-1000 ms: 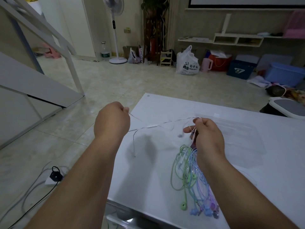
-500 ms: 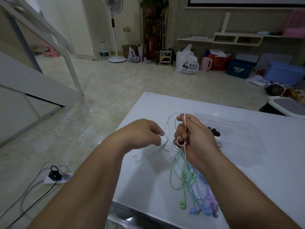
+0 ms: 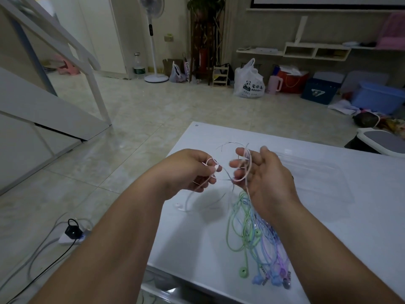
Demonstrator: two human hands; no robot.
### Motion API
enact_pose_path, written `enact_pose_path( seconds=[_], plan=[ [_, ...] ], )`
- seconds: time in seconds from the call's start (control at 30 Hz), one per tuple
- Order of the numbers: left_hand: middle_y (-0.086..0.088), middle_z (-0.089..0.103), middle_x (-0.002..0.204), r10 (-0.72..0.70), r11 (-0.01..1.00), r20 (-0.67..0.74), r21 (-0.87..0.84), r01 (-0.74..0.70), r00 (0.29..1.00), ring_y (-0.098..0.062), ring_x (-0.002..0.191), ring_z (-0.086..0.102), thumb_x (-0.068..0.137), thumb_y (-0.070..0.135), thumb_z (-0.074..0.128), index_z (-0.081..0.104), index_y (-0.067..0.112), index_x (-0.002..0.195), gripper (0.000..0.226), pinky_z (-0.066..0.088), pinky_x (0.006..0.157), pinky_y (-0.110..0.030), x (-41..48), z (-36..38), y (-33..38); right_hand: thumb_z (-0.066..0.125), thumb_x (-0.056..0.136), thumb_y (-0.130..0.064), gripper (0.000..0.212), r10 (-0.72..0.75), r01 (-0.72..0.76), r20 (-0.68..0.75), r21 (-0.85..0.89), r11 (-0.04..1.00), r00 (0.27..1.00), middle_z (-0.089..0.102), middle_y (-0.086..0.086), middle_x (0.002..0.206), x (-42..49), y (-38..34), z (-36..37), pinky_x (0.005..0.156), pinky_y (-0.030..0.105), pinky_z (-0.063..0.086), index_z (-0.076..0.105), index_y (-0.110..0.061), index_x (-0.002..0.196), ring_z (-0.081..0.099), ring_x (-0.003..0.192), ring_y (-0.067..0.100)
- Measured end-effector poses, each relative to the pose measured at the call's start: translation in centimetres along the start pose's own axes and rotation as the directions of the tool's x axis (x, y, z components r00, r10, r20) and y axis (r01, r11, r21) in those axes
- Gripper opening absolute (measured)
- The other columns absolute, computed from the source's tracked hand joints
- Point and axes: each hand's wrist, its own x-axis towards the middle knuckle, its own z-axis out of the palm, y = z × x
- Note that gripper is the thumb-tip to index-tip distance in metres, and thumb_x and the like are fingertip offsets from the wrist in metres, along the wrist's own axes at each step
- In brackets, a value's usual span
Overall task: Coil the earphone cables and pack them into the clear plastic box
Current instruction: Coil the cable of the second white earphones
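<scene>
Head view: a power strip (image 3: 72,234) was seen on the floor. A white earphone cable (image 3: 210,160) was pinched by the left hand (image 3: 192,170) and draped over loosely spread fingers of the right hand (image 3: 265,181). Coloured earphones (image 3: 245,242) were partly hidden beneath it on the desk (image 3: 361,238), and the clear plastic box (image 3: 317,172) was partly blocked behind it.

Right hand (image 3: 266,178) uncurled, palm turned up, white cable (image 3: 249,165) looped over fingers (image 3: 242,152)
</scene>
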Motion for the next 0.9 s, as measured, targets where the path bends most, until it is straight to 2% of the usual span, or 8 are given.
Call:
enact_pose_path(
  seconds=[0.07,0.13,0.27,0.4,0.5,0.63,0.77,0.9],
  plan=[
    [-0.004,0.062,0.066,-0.004,0.999,0.001,-0.052,0.004,1.000,-0.016,0.056,0.051,0.093,0.004,0.054,0.069,0.006,0.092,0.015,0.044,0.055,-0.026,-0.3,-0.4,0.5,0.041,0.103,-0.021,0.029,0.011,-0.012,0.070,0.000,1.000,0.997,0.069,0.014,0.085,-0.1,0.3,0.4,0.070,0.036,0.054,0.066,-0.005,0.100,0.061,0.066,0.022],
    [-0.005,0.056,0.063,0.002,0.994,-0.039,-0.112,-0.006,0.999,-0.015,0.049,0.043,0.090,0.002,0.052,0.069,0.010,0.080,0.022,0.034,0.049,-0.023,-0.4,-0.6,0.9,0.052,0.097,-0.013,0.019,-0.032,0.062,0.109,-0.277,0.959,0.993,0.072,0.010,0.089,-0.2,0.9,0.2,0.077,0.037,0.057,0.070,-0.011,0.091,0.066,0.073,0.021],
    [-0.001,0.046,0.056,-0.003,0.984,-0.121,-0.176,-0.018,0.993,-0.011,0.043,0.021,0.090,0.006,0.051,0.070,0.006,0.079,0.021,0.013,0.043,-0.018,-0.5,-1.2,1.0,0.061,0.092,-0.027,0.025,-0.144,0.237,0.189,-0.778,0.581,0.971,0.049,-0.010,0.051,-0.3,2.1,-0.9,0.051,0.020,0.034,0.069,-0.008,0.079,0.040,0.048,0.003],
    [0.000,0.044,0.050,-0.010,0.982,-0.151,-0.188,-0.019,0.988,-0.012,0.048,0.018,0.091,0.009,0.053,0.070,0.006,0.079,0.021,0.013,0.041,-0.016,-0.6,-1.5,1.0,0.062,0.091,-0.031,0.016,-0.220,0.211,0.115,-0.848,0.486,0.969,0.063,-0.008,0.060,0.2,2.3,-1.3,0.057,0.025,0.044,0.064,-0.020,0.079,0.053,0.055,0.008],
    [-0.001,0.044,0.051,-0.010,0.987,-0.181,-0.161,-0.020,0.983,-0.014,0.050,0.021,0.090,0.012,0.056,0.072,0.009,0.080,0.020,0.015,0.041,-0.017,-0.5,-1.5,1.1,0.062,0.090,-0.023,0.019,-0.220,0.148,0.006,-0.759,0.634,0.975,0.071,-0.003,0.080,-0.1,2.1,-1.2,0.068,0.036,0.057,0.052,-0.029,0.105,0.068,0.074,0.016],
    [-0.004,0.049,0.061,-0.022,1.000,-0.206,0.002,0.023,0.978,-0.017,0.054,0.033,0.090,0.012,0.057,0.072,0.009,0.078,0.019,0.026,0.048,-0.024,-0.8,-1.0,1.3,0.059,0.091,-0.023,0.009,-0.387,0.316,0.069,-0.717,0.622,0.920,0.061,-0.012,0.077,-0.9,1.4,-0.5,0.060,0.023,0.043,0.060,-0.031,0.095,0.052,0.057,0.003],
    [-0.005,0.055,0.072,-0.057,0.991,-0.200,0.109,0.080,0.978,-0.019,0.059,0.039,0.087,0.007,0.055,0.071,0.008,0.074,0.021,0.033,0.054,-0.028,-0.8,-0.6,1.5,0.067,0.088,-0.031,0.023,-0.310,0.375,0.228,-0.710,0.596,0.923,0.065,-0.020,0.102,-1.4,1.7,0.2,0.064,0.010,0.043,0.064,-0.037,0.110,0.053,0.067,0.000],
    [-0.004,0.046,0.062,-0.099,0.986,-0.165,0.115,0.119,0.981,-0.017,0.053,0.031,0.084,0.003,0.051,0.068,0.008,0.067,0.024,0.023,0.050,-0.026,-0.5,-0.5,1.5,0.068,0.086,-0.032,0.003,-0.270,0.354,0.247,-0.795,0.493,0.931,0.061,-0.033,0.072,-1.3,2.2,0.4,0.061,0.019,0.039,0.067,-0.034,0.088,0.052,0.061,0.003]
  ],
)
